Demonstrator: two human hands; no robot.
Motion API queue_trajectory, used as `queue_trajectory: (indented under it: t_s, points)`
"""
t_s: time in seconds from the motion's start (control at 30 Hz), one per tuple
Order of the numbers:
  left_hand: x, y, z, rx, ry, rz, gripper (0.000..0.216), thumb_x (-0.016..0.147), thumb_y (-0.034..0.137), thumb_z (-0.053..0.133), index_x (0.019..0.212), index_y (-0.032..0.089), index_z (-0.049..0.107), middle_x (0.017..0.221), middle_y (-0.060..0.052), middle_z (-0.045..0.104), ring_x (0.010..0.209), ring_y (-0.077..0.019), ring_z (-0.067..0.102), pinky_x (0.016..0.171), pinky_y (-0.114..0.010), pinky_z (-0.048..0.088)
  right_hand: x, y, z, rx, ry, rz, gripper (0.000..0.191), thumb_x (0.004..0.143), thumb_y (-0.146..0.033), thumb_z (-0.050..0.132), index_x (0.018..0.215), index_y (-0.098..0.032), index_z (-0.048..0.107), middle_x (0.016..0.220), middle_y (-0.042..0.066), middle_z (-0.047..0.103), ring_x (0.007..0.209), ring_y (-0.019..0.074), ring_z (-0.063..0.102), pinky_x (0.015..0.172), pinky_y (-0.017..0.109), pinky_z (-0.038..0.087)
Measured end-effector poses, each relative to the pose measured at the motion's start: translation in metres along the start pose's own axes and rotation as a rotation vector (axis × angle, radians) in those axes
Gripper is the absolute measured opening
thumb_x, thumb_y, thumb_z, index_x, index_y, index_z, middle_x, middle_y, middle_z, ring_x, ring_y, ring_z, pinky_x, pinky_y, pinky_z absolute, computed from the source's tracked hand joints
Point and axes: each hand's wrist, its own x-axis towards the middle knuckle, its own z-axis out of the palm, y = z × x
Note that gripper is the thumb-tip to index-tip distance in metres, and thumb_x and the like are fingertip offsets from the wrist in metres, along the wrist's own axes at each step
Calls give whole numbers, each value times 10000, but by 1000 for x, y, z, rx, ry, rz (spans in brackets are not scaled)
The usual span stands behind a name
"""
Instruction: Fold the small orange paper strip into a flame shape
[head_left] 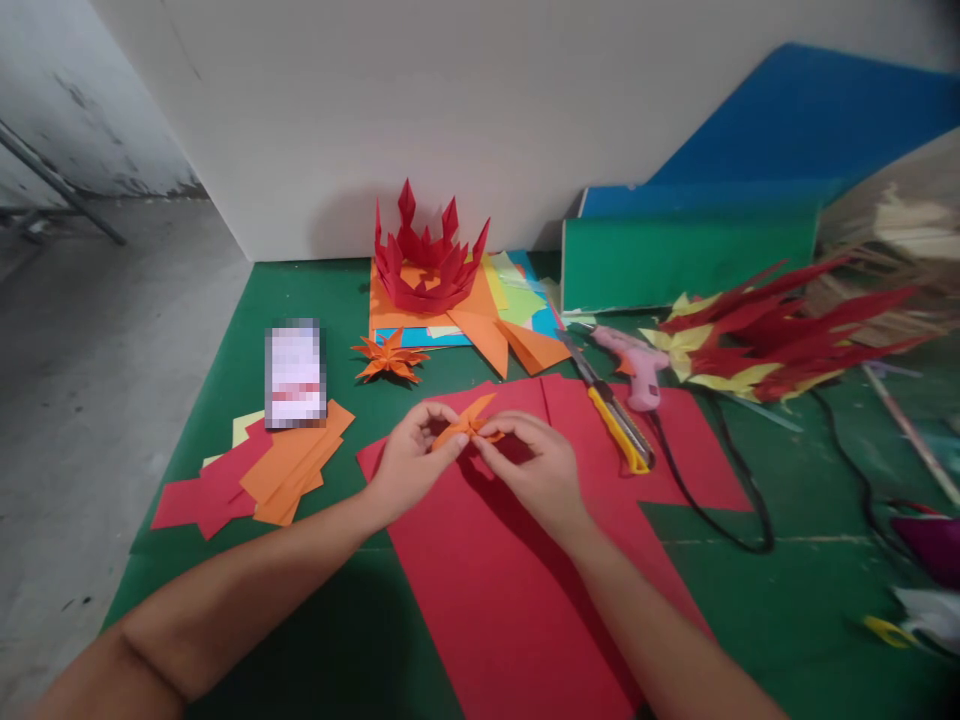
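Pinched between the fingers of both hands is a small orange folded-paper flower with pointed petals. My left hand grips its left side, and my right hand grips its right side near the centre. Both hands are just above a large red paper sheet. A finished-looking orange paper flower sits beyond my left hand. Behind it, a red folded-paper crown stands on a stack of coloured paper.
Left are a phone and orange and red paper strips. On the right lie a yellow box cutter, a pink glue gun with a black cord, and red-and-yellow paper shapes. A green board stands behind.
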Motion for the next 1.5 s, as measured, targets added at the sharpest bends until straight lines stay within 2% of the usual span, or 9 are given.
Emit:
queue_trajectory:
  t_s: [0.2, 0.43, 0.93, 1.17, 1.3, 1.5]
  points:
    - [-2, 4, -1, -18, -27, -45, 182, 742, 235, 678, 864, 184, 553, 863, -6, 571, 809, -110, 567, 755, -247, 462, 4, 1, -3, -54, 5, -34, 46, 753, -234, 656, 709, -227, 643, 834, 37, 650, 822, 203, 623, 784, 366, 490]
    - [0, -1, -2, -44, -62, -5, 251, 691, 150, 685, 904, 183, 555, 938, -30, 590, 932, -140, 580, 857, -285, 464, 4, 1, -4, -69, 27, -10, 51, 744, -234, 650, 693, -231, 653, 880, 34, 615, 847, 199, 605, 804, 366, 474]
    - [-3, -4, 1, 9, -80, 43, 274, 720, 169, 663, 950, 196, 516, 971, -38, 566, 924, -145, 579, 821, -284, 473, 2, -4, 0, -34, 22, 33, 64, 751, -255, 649, 691, -232, 643, 802, 26, 601, 773, 195, 608, 760, 351, 492]
    - [-2, -6, 0, 43, -68, 55, 246, 739, 158, 628, 939, 195, 490, 923, -14, 537, 850, -118, 571, 760, -248, 481, 2, 0, 1, 86, -66, 30, 81, 793, -280, 633, 738, -223, 648, 809, 36, 636, 771, 184, 626, 727, 328, 517]
    - [-2, -5, -2, 66, -64, 32, 260, 734, 149, 623, 957, 190, 496, 948, -21, 543, 848, -121, 576, 749, -250, 487, 2, -1, 0, 101, -135, 18, 72, 768, -290, 667, 790, -230, 636, 832, 43, 658, 814, 203, 631, 749, 348, 524]
    - [-3, -3, 0, 32, -92, 5, 312, 721, 153, 653, 998, 184, 513, 990, -53, 574, 914, -147, 589, 793, -276, 498, 3, 1, -1, 106, -117, 52, 36, 747, -229, 633, 774, -219, 612, 823, 44, 658, 786, 192, 636, 734, 341, 531]
